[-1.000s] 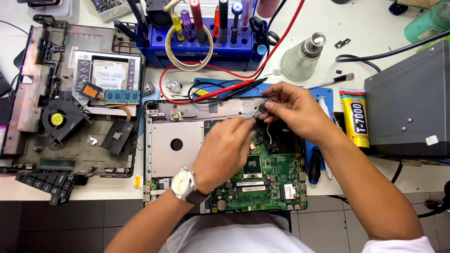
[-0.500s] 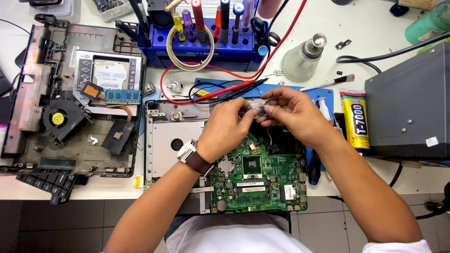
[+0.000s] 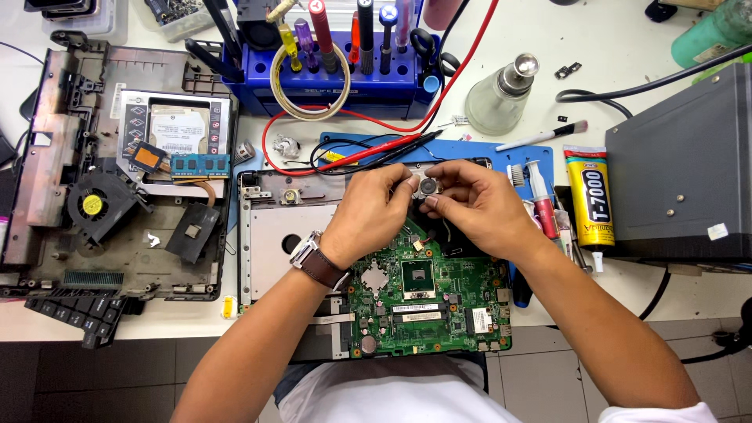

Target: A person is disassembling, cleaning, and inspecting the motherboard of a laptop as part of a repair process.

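Both my hands meet above the open silver laptop base (image 3: 274, 235). My left hand (image 3: 376, 211) and my right hand (image 3: 478, 204) pinch a small round silver metal part (image 3: 428, 186) between them, fingertips curled tight around its rim. It hangs just over the top edge of the green circuit board (image 3: 427, 294), which lies in the base below my wrists. A brown-strapped wristwatch (image 3: 313, 258) sits on my left wrist. The yellow glue tube (image 3: 589, 196) lies off to my right.

Yellow black-capped glue tube (image 3: 589, 204) right; white, perhaps paper, drive label (image 3: 178, 136) left.
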